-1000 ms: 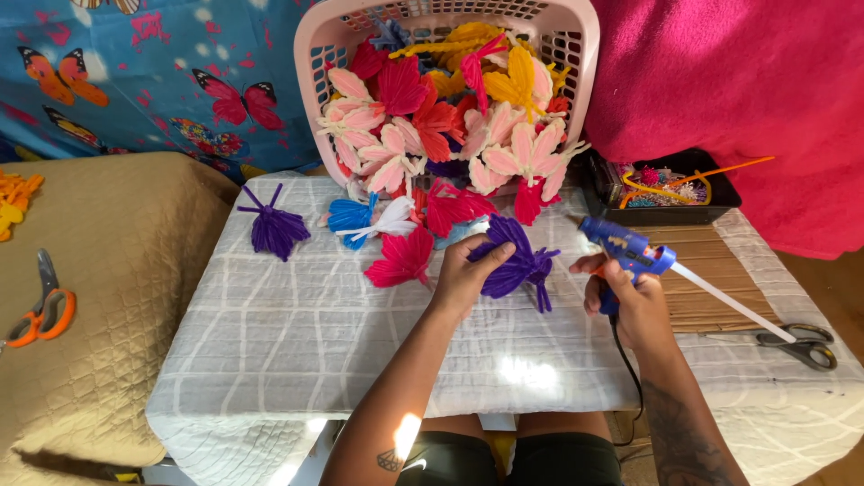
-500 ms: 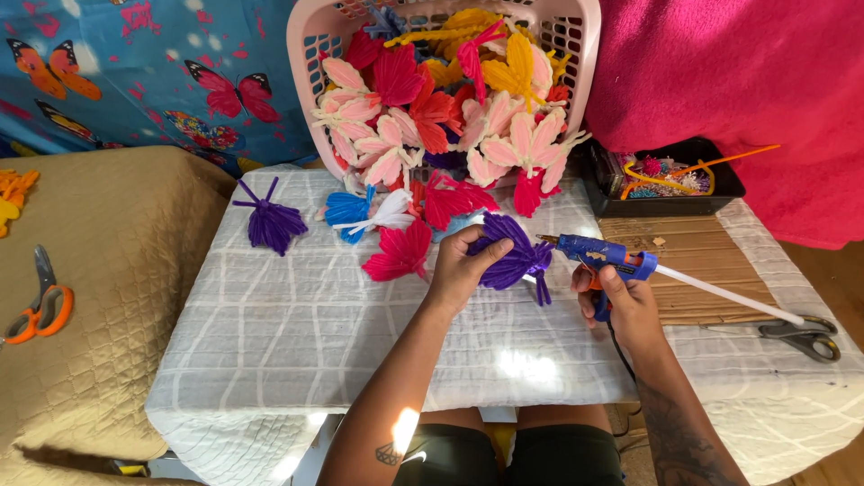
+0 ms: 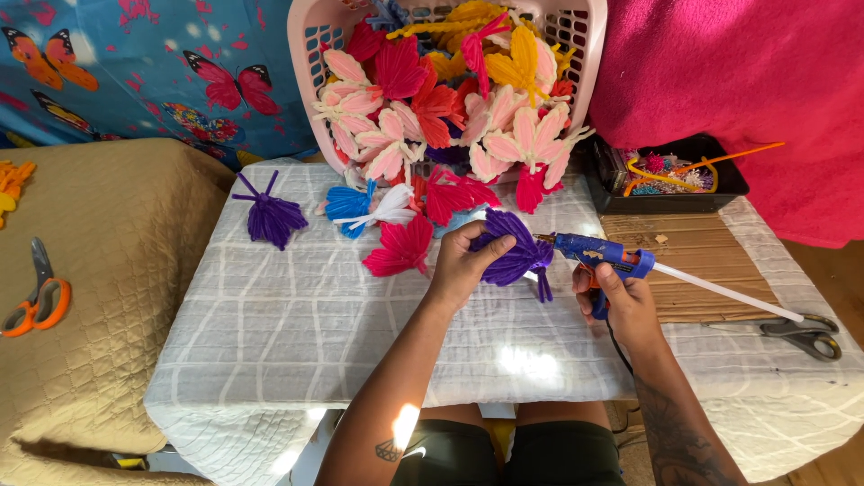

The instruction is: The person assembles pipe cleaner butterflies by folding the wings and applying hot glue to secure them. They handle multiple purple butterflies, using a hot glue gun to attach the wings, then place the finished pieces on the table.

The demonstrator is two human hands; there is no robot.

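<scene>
A: Where is the purple yarn butterfly [image 3: 511, 255]?

B: Just in front of the tipped pink plastic laundry basket [image 3: 310, 63], over the table [image 3: 297, 333]. The left hand [image 3: 459, 265] has its grip closed around it.

A: And the right hand [image 3: 621, 301]?

B: Its grip is wrapped on the blue glue gun [image 3: 598, 256], nozzle touching the butterfly. Gluing looks underway; many finished butterflies spill from the basket.

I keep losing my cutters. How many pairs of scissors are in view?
2. Orange-handled scissors lie on the tan quilted surface at far left; grey-handled scissors lie at the white-covered table's right edge, beside the cardboard sheet. The basket pile could hide more.
</scene>
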